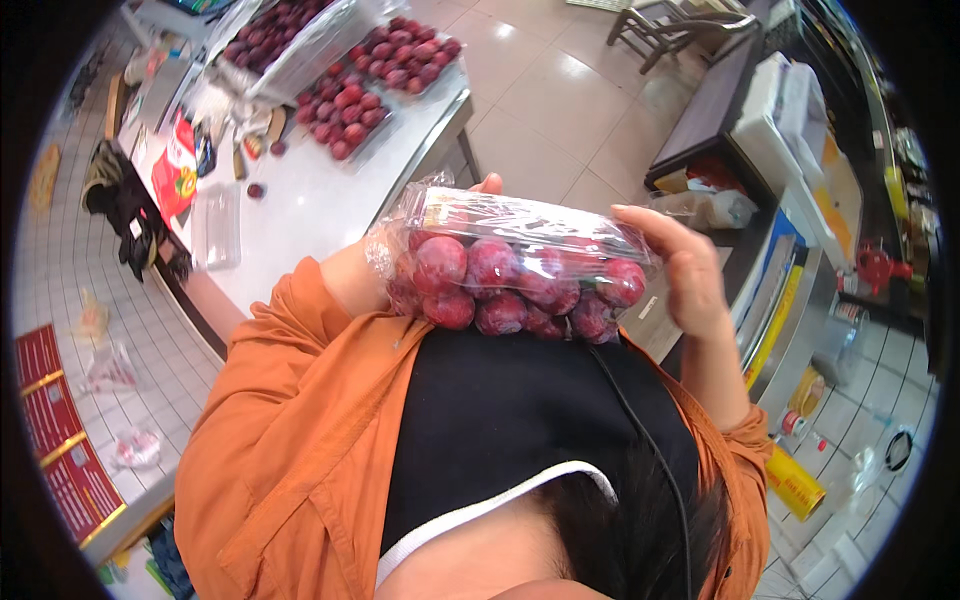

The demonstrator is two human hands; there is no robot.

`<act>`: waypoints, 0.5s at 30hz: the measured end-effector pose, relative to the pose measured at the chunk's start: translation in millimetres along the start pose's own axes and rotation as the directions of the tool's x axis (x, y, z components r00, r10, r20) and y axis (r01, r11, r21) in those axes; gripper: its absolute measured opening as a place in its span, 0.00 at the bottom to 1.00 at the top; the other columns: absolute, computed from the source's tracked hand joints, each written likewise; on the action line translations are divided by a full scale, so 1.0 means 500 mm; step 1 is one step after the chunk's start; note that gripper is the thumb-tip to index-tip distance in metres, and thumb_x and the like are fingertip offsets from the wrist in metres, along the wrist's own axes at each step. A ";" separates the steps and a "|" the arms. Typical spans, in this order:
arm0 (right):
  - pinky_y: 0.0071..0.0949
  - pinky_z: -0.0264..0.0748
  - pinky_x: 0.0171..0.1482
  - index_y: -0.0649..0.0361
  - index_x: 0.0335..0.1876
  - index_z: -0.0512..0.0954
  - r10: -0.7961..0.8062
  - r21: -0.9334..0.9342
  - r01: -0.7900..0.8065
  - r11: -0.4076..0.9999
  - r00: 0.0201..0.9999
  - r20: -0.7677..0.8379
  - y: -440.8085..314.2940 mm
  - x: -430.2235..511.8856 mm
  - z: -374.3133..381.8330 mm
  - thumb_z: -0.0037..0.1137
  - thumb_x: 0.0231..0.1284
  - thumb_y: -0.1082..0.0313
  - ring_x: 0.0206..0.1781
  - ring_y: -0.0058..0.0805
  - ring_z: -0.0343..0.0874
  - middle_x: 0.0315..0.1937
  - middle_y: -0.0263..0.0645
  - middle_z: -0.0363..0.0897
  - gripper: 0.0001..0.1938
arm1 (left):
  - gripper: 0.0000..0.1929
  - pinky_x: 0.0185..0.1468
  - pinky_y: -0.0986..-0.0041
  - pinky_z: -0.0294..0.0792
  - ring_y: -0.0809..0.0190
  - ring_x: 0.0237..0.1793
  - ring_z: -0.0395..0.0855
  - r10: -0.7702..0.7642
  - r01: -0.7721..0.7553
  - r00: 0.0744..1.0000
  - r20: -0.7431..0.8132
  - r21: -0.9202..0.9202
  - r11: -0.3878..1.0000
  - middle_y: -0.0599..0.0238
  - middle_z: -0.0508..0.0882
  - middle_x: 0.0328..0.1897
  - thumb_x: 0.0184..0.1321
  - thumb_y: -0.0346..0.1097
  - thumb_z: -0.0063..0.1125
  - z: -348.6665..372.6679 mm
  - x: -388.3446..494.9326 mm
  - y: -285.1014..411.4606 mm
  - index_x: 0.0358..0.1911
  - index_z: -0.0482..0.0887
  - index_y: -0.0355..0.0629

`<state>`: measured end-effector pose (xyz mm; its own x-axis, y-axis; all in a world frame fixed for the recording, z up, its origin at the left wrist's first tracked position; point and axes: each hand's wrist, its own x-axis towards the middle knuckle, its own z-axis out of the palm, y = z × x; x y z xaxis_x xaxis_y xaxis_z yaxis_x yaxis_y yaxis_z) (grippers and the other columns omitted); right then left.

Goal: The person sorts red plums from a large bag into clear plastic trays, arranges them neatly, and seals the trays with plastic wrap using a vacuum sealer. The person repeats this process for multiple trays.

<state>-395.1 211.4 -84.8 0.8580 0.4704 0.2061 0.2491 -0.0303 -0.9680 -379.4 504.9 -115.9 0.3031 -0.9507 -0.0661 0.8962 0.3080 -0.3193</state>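
A clear plastic box of red plums, wrapped in cling film, is held up close before my chest. My left hand reaches behind the box from the left; most of it is hidden, with a fingertip showing over the top edge. At the box's right end is my right hand, fingers bent and slightly blurred, the fingertips near the film at the top corner. Loose film bunches at the box's left end. Beyond the box, uncovered plums and a second group of plums lie in clear trays on the white table.
An empty clear tray, a red bag and a loose plum are on the table. A foam box of plums stands at its far end. At right are a white foam box, a dark cabinet and a wooden chair.
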 end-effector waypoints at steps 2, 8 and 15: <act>0.22 0.76 0.37 0.67 0.53 0.81 -0.167 -0.297 0.163 0.941 0.986 0.015 -0.061 0.059 -0.027 0.42 0.76 0.57 0.36 0.26 0.82 0.39 0.41 0.84 0.21 | 0.38 0.76 0.61 0.60 0.50 0.71 0.71 0.051 -0.043 0.996 -0.076 0.107 0.993 0.44 0.67 0.75 0.72 0.57 0.49 0.014 -0.039 -0.002 0.74 0.58 0.35; 0.32 0.74 0.50 0.65 0.50 0.79 -0.129 -0.516 0.431 0.740 0.845 0.520 -0.183 0.238 0.080 0.62 0.57 0.74 0.48 0.38 0.76 0.44 0.43 0.77 0.14 | 0.43 0.73 0.62 0.66 0.50 0.67 0.75 0.159 -0.078 0.976 -0.151 0.439 0.895 0.42 0.70 0.71 0.66 0.56 0.59 0.072 -0.149 0.022 0.72 0.58 0.29; 0.33 0.74 0.46 0.64 0.39 0.77 -0.030 -0.579 0.406 0.707 0.835 0.549 -0.199 0.336 0.197 0.60 0.58 0.77 0.43 0.40 0.76 0.41 0.43 0.76 0.06 | 0.45 0.67 0.64 0.72 0.46 0.57 0.82 0.042 -0.024 0.999 -0.028 0.472 0.881 0.38 0.75 0.65 0.61 0.54 0.65 0.115 -0.230 0.079 0.71 0.59 0.27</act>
<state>-320.1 380.0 32.2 0.4622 0.8783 0.1224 0.7846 -0.3407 -0.5180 -360.0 628.5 -66.5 0.3313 -0.9376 -0.1056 0.9354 0.3117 0.1668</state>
